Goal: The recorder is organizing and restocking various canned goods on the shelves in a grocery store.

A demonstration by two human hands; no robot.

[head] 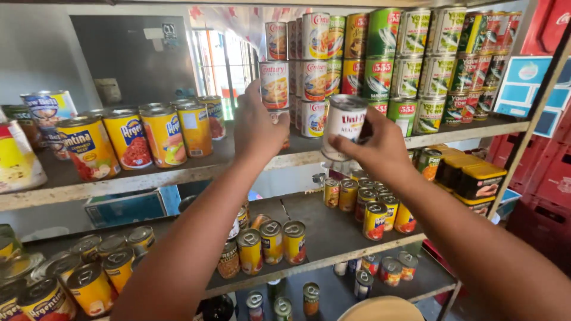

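We note the left hand (257,128) wrapped around a white-and-red tin (275,86) at the upper shelf (178,172) edge, fingers closed on its lower part. The right hand (380,145) grips a white can (345,126) with red lettering, held tilted just off the shelf. Behind stand stacked green tins (410,71); to the left, yellow cans (163,135) in a row.

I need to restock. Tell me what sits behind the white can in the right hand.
Behind the white can held by the right hand stand stacked white-and-red cans, with green-labelled cans beside them. The can covers part of the lowest row, so anything there stays hidden.
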